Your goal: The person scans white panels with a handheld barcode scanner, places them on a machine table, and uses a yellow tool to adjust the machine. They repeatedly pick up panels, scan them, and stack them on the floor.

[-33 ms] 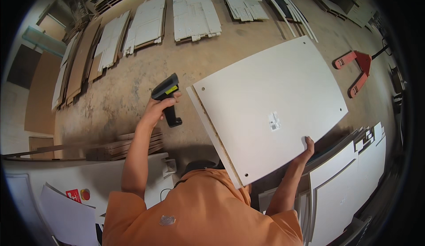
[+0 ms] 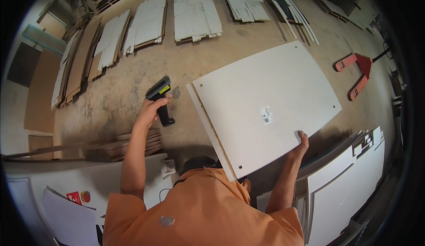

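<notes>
My left hand (image 2: 150,111) is wrapped around the grip of a black barcode scanner (image 2: 163,113) with a yellow label, held to the left of a white board. My right hand (image 2: 302,146) grips the near right edge of this large white furniture panel (image 2: 248,80), its thumb on top and its other fingers hidden underneath. The panel is held tilted in front of me. Round holes show near its corners, and a groove with a brown core runs along its left edge. A small white printed label (image 2: 266,115) is stuck near its middle.
Stacks of white panels (image 2: 195,13) lie in a row across the floor. A red pallet jack (image 2: 363,66) stands at right. More white panels (image 2: 336,193) are piled near right. At left is a white machine surface (image 2: 110,173) with a red button (image 2: 85,196).
The white panel and my right hand have shifted slightly left. The scanner in my left hand has also moved a little left and down. Both grips stay the same.
</notes>
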The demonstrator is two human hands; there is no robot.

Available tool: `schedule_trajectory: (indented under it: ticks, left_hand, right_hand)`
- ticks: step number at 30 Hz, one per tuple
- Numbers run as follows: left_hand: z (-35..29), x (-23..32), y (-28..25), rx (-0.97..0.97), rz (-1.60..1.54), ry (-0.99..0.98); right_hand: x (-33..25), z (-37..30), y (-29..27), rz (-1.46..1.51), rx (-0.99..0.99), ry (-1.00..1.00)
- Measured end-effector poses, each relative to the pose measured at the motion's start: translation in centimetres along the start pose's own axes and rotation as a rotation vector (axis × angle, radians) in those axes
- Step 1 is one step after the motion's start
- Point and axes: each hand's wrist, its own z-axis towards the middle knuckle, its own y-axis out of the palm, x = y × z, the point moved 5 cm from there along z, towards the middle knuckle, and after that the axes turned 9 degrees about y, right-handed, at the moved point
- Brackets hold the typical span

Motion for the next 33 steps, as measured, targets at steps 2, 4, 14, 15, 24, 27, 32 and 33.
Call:
schedule_trajectory:
  ticks: [2,4,14,15,24,27,32,33]
  left_hand:
    - [1.5,-6.3,-6.8,0.22,0.189,-0.202]
    - [-0.5,-14.5,-12.7,0.396,0.218,-0.448]
    - [-25.7,-33.2,-10.4,0.209,0.286,-1.574]
    - [-23.2,-33.1,-9.9,0.181,0.269,-1.609]
    - [30.7,-23.4,-23.9,0.369,0.518,-0.761]
    - [46.2,-14.6,-26.3,0.483,0.322,-0.276]
    - [56.0,-13.3,-26.8,0.485,0.281,-0.245]
    - [56.2,-15.1,-26.6,0.486,0.388,-0.421]
  right_hand:
    - [5.2,6.8,4.7,-0.004,-0.128,0.142]
    - [11.0,12.5,8.3,-0.11,-0.128,0.152]
    - [27.8,29.5,17.4,-0.323,0.144,0.557]
    - [28.5,31.3,18.9,-0.337,0.196,0.572]
    - [34.3,46.0,37.1,-0.381,0.288,0.655]
    - [36.1,52.2,43.2,-0.388,0.252,0.661]
    - [40.6,65.6,51.6,-0.419,0.278,0.723]
    - [41.9,68.9,53.5,-0.418,0.279,0.739]
